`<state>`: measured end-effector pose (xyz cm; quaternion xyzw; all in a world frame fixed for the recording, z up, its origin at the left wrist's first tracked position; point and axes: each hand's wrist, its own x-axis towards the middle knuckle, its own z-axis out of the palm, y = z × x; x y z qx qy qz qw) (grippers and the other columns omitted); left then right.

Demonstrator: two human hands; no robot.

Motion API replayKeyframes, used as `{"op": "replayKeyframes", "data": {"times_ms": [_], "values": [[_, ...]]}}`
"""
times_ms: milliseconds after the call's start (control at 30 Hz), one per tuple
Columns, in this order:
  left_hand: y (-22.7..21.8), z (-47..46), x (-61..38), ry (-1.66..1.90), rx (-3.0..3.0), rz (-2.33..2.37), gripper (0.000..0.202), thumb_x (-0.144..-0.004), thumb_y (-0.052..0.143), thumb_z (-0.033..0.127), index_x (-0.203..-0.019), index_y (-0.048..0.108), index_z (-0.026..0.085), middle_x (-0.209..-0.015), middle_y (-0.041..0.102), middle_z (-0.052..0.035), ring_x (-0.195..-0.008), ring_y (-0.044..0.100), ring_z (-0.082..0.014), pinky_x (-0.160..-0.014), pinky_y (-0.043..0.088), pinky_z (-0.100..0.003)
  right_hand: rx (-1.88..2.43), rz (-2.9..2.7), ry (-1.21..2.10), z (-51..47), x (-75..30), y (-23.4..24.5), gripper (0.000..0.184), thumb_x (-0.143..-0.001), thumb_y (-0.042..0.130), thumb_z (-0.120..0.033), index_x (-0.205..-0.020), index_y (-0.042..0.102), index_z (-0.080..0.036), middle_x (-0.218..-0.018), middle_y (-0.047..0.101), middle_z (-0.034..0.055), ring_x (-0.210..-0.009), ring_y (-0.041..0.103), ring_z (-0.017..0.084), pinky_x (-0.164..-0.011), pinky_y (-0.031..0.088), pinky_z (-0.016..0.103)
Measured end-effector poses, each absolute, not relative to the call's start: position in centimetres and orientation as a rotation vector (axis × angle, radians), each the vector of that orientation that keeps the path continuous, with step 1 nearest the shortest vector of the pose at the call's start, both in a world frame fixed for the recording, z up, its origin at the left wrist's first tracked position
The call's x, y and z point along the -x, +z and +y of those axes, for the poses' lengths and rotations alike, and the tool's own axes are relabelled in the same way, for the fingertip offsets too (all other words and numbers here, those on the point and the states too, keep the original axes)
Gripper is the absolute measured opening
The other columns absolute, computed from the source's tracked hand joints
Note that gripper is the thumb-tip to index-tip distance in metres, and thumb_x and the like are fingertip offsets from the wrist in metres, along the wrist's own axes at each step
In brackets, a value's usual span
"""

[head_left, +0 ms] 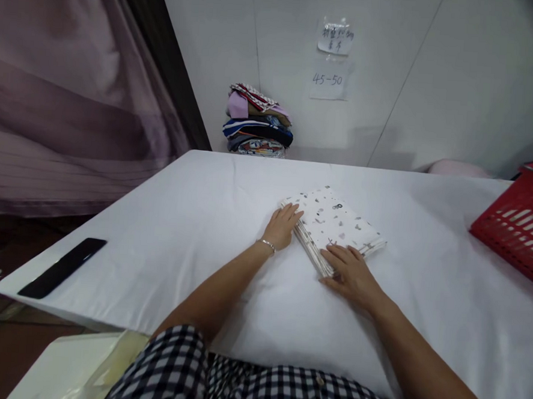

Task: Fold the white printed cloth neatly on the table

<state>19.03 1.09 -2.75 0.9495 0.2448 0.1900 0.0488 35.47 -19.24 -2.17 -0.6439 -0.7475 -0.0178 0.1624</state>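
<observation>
A white cloth (326, 218) printed with small grey and dark motifs lies folded in several layers on the white-covered table (170, 218). Its stacked edges face me on the left side. My left hand (282, 226), with a bracelet at the wrist, rests on the cloth's left corner, fingers stretched out. At the near corner lies my right hand (350, 275); its fingers reach over the top and the thumb sits apart beside the lower edge. Both hands touch the cloth while it stays flat on the table.
A black phone-like slab (63, 268) lies at the table's left edge. Folded fabrics (258, 122) are piled by the wall behind. A red plastic basket (520, 221) stands at the right. Purple curtain fabric (65, 91) hangs at the left, and paper notes (330, 77) are on the wall.
</observation>
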Motion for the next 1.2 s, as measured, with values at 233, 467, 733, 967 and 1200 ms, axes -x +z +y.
{"op": "replayKeyframes", "data": {"times_ms": [233, 467, 733, 967, 1200], "values": [[-2.9, 5.9, -20.9, 0.382, -3.046, 0.672, 0.045, -0.073, 0.046, 0.004, -0.113, 0.055, 0.021, -0.119, 0.057, -0.006, -0.12, 0.043, -0.0216, -0.11, 0.013, -0.049, 1.966, -2.117, -0.115, -19.1, -35.3, -2.8, 0.056, -0.073, 0.05, -0.014, -0.128, 0.047, -0.023, -0.133, 0.048, 0.0104, -0.123, 0.04, 0.027, -0.099, 0.026, 0.051], [-2.4, 0.0, -17.6, 0.439, -3.056, 0.576, 0.02, -0.074, 0.057, 0.022, -0.094, 0.06, 0.019, -0.094, 0.059, -0.0078, -0.096, 0.052, -0.0234, -0.098, 0.029, -0.043, 2.319, -1.664, -0.357, -20.3, -42.6, -3.2, 0.047, -0.075, 0.044, -0.007, -0.11, 0.062, -0.031, -0.123, 0.057, 0.0043, -0.12, 0.043, 0.03, -0.097, 0.023, 0.061], [-1.4, -4.0, -16.8, 0.65, -2.691, 0.711, 0.021, -0.087, 0.048, 0.036, -0.097, 0.061, 0.023, -0.093, 0.061, -0.003, -0.091, 0.052, -0.0176, -0.087, 0.036, -0.035, 1.976, -1.794, -0.413, -19.2, -41.1, -2.4, 0.028, -0.082, 0.047, -0.018, -0.104, 0.062, -0.023, -0.127, 0.054, 0.0057, -0.127, 0.036, 0.026, -0.103, 0.022, 0.051], [-2.2, -4.4, -20.7, 0.609, -2.71, 0.699, 0.016, -0.083, 0.055, 0.027, -0.094, 0.065, 0.022, -0.09, 0.061, -0.0035, -0.088, 0.052, -0.0188, -0.079, 0.04, -0.034, 1.913, -1.76, -0.219, -18.6, -42.0, -4.1, 0.024, -0.089, 0.043, -0.025, -0.104, 0.062, -0.025, -0.11, 0.065, 0.0044, -0.105, 0.056, 0.021, -0.099, 0.028, 0.047], [-2.4, -4.3, -20.4, 0.654, -2.61, 0.733, 0.019, -0.087, 0.049, 0.029, -0.089, 0.067, 0.024, -0.084, 0.061, -0.0017, -0.084, 0.052, -0.0167, -0.075, 0.04, -0.032, 1.905, -1.761, -0.183, -18.2, -42.5, -4.4, 0.022, -0.088, 0.046, -0.025, -0.102, 0.064, -0.024, -0.108, 0.065, 0.0043, -0.102, 0.056, 0.021, -0.098, 0.028, 0.047]]}}
